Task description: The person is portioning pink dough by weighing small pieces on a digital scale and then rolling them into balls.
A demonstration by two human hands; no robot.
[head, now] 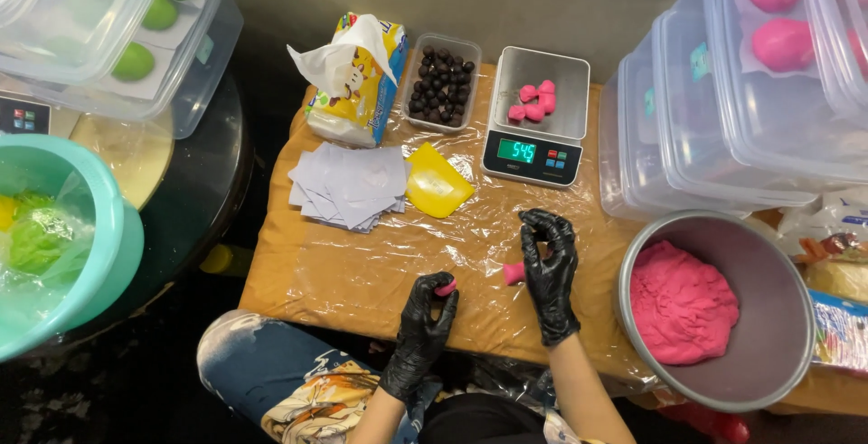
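Observation:
Both my hands wear black gloves over a small table (298, 272) wrapped in clear film. My left hand (425, 322) pinches a small bit of pink dough (446, 288) between its fingertips near the front edge. My right hand (550, 263) is closed around a larger lump of pink dough (514, 273) that sticks out to its left. A digital scale (535, 118) at the back holds several small pink dough pieces (533, 102) on its steel pan. A grey metal bowl (768, 372) at the right holds a big mass of pink dough (680, 301).
Behind my hands lie a yellow scraper (436, 182), a stack of white paper squares (351, 186), a tissue pack (357, 78) and a tray of dark balls (441, 80). Clear lidded boxes (723, 100) with pink balls stand right. Boxes with green balls and a teal bowl (63, 245) are left.

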